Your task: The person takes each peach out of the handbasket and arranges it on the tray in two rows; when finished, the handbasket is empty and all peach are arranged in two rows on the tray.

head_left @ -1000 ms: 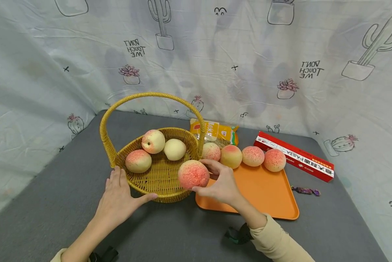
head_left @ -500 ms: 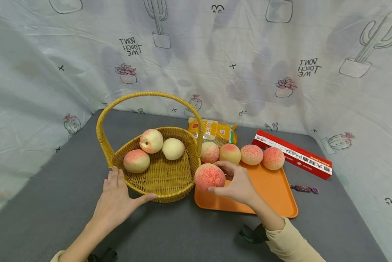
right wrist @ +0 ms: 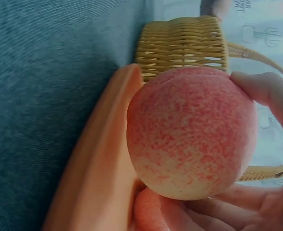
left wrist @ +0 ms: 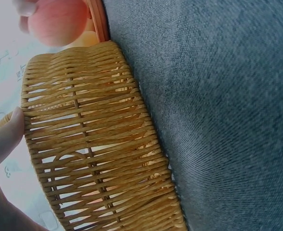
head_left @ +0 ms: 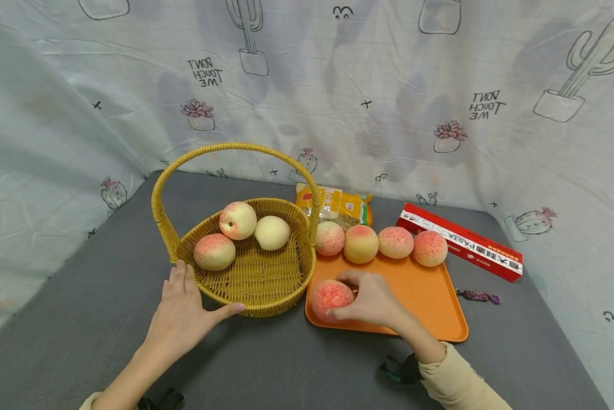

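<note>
In the head view, my right hand (head_left: 371, 299) grips a pink-red peach (head_left: 331, 300) low over the front left corner of the orange tray (head_left: 414, 310). The right wrist view shows this peach (right wrist: 191, 130) large, with the thumb on one side and fingers behind. My left hand (head_left: 181, 319) rests on the yellow woven basket (head_left: 266, 309), its fingers straight along the left side and thumb along the front rim. Inside the basket lie a reddish peach (head_left: 215, 252), a pale one with a pink blush (head_left: 238, 220) and a cream one (head_left: 272, 233).
Several peaches (head_left: 361, 244) line the tray's back edge. Behind them lies a yellow food packet (head_left: 338, 205). A red pasta box (head_left: 461, 242) and a purple wrapped candy (head_left: 478, 296) lie right of the tray. The basket's tall handle (head_left: 235, 146) arches above it.
My right hand has moved the peach from the basket's right front rim rightward, then down to the tray's front left corner. The left hand stays on the basket.
</note>
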Demonstrator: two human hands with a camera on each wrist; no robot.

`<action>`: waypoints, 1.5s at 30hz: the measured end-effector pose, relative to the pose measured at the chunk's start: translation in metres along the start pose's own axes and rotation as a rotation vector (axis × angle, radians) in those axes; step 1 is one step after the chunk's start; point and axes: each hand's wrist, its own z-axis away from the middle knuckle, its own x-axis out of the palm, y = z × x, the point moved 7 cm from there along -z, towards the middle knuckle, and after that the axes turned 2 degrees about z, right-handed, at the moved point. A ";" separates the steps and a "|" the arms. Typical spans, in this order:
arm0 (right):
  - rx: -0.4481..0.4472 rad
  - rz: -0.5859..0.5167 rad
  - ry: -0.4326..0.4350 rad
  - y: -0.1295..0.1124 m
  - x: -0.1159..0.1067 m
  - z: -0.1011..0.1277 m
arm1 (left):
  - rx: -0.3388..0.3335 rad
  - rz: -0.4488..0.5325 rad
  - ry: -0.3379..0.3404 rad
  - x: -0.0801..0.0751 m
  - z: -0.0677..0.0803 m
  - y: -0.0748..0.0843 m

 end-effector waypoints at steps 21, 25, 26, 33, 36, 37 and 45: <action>-0.028 0.033 -0.143 0.010 0.009 -0.005 | 0.006 -0.004 0.007 -0.003 0.002 0.002; -0.042 0.081 -0.164 0.009 0.014 -0.004 | 0.003 -0.003 0.005 -0.004 0.003 0.003; -0.034 0.069 -0.154 0.010 0.014 -0.005 | 0.003 -0.003 0.004 -0.004 0.003 0.003; -0.014 0.005 -0.022 0.018 0.013 -0.017 | 0.000 -0.010 -0.003 -0.003 0.001 0.003; -0.009 0.028 -0.022 0.018 0.012 -0.020 | 0.001 -0.012 -0.006 -0.002 0.000 0.002; -0.013 0.036 -0.031 0.016 0.010 -0.020 | 0.002 -0.012 -0.006 -0.002 -0.001 0.002; -0.106 -0.025 0.113 -0.025 -0.034 -0.027 | -0.002 -0.012 -0.008 -0.002 -0.001 0.002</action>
